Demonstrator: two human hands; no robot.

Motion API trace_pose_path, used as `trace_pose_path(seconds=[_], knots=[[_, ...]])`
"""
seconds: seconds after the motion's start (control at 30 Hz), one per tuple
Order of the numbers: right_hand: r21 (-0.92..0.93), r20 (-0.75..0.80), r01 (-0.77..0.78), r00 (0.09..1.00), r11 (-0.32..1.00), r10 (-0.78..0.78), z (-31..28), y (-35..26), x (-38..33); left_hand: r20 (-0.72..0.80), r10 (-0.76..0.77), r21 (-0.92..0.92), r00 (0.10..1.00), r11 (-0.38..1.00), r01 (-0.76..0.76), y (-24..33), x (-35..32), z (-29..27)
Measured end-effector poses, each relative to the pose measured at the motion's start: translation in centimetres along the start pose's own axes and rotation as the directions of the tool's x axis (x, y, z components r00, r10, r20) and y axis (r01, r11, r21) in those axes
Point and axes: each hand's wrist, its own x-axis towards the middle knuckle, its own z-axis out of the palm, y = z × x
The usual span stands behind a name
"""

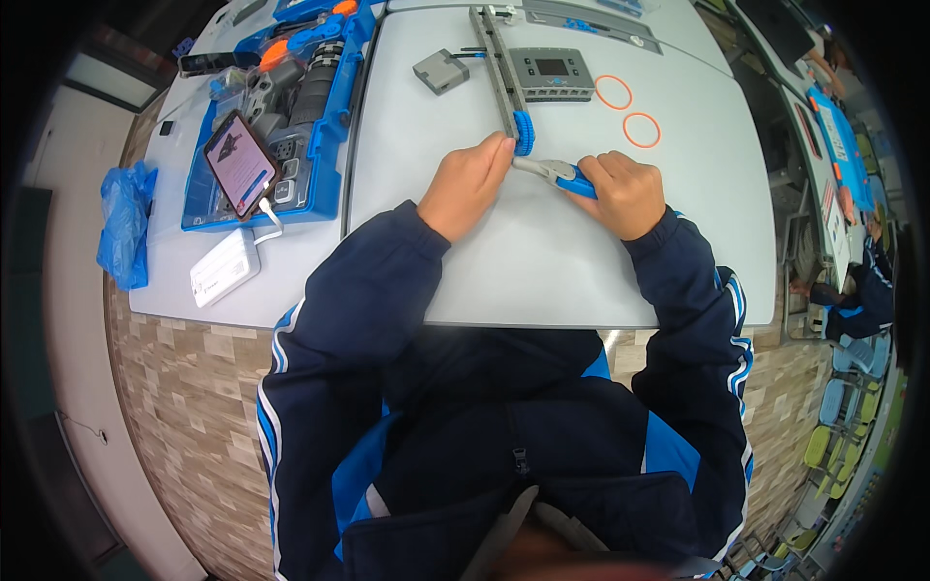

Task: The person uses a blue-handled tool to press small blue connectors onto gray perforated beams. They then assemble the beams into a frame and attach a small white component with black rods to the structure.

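My left hand (468, 186) is closed around the near end of a long grey beam assembly (500, 70), which stretches away across the table. A blue gear (524, 134) sits on the beam's right side, just beyond my fingertips. In my closed right hand (625, 192) is a pair of pliers (559, 173) with grey jaws and blue handles. Its jaws point left and reach close to my left fingertips, near the gear. Whether they grip anything there, I cannot tell. A grey block (441, 72) with dark shafts by it lies left of the beam.
Right of the beam lie a grey controller box (552, 76) and two orange rubber bands (641, 130). At left stands a blue parts case (329, 174), a phone (240, 165) resting on it, cabled to a white power bank (225, 267). A blue plastic bag (126, 225) hangs at the edge.
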Motion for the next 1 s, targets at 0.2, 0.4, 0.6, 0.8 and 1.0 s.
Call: trace_pose_path(seconds=[0.2, 0.4, 0.6, 0.8, 1.0], knots=[[0.272, 0.031, -0.100, 0.995, 0.957, 0.096, -0.1, -0.7, -0.2, 0.059, -0.004, -0.156, 0.998, 0.988, 0.013, 0.6, -0.3, -0.6], [0.361, 0.072, -0.170, 0.985, 0.917, 0.155, 0.1, -0.7, -0.2, 0.124, -0.109, -0.348, 0.986, 0.926, 0.146, 0.9, -0.3, -0.6], [0.380, 0.079, -0.171, 0.985, 0.909, 0.152, 0.1, -0.4, -0.1, 0.095, -0.097, -0.319, 0.991, 0.940, 0.123, 1.0, -0.3, -0.6], [0.171, 0.034, -0.006, 0.999, 0.985, 0.001, -0.8, 1.0, 0.0, 0.039, -0.088, -0.147, 0.995, 0.985, 0.093, 1.2, -0.4, -0.2], [0.079, 0.075, 0.053, 0.995, 0.995, -0.059, -0.6, 2.2, -0.6, 0.098, -0.058, -0.125, 0.993, 0.990, 0.070, 0.1, -0.5, 0.0]])
